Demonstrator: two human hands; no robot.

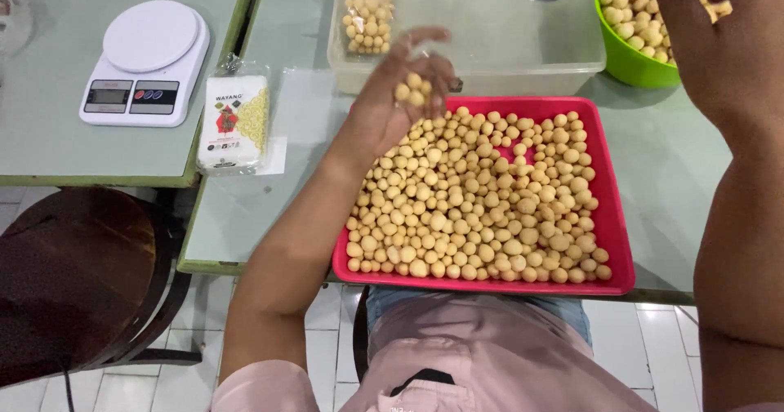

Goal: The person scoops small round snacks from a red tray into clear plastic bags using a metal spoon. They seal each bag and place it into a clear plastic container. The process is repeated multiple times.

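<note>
A: Red tray (616, 240) at the table edge, nearly filled with small round tan balls (482, 208), one layer.

B: Left hand (400, 93)?

A: Raised over the tray's far left corner, palm up, fingers loosely curled around a few balls.

B: Right hand (723, 36)?

A: Above the green bowl (633, 65), which holds more balls; whether it grips anything I cannot tell.

B: Others?

A: Clear tub (490, 61) behind the tray, bagged balls (369, 12) inside. White scale (147, 61) and a packet (234, 118) left.
</note>
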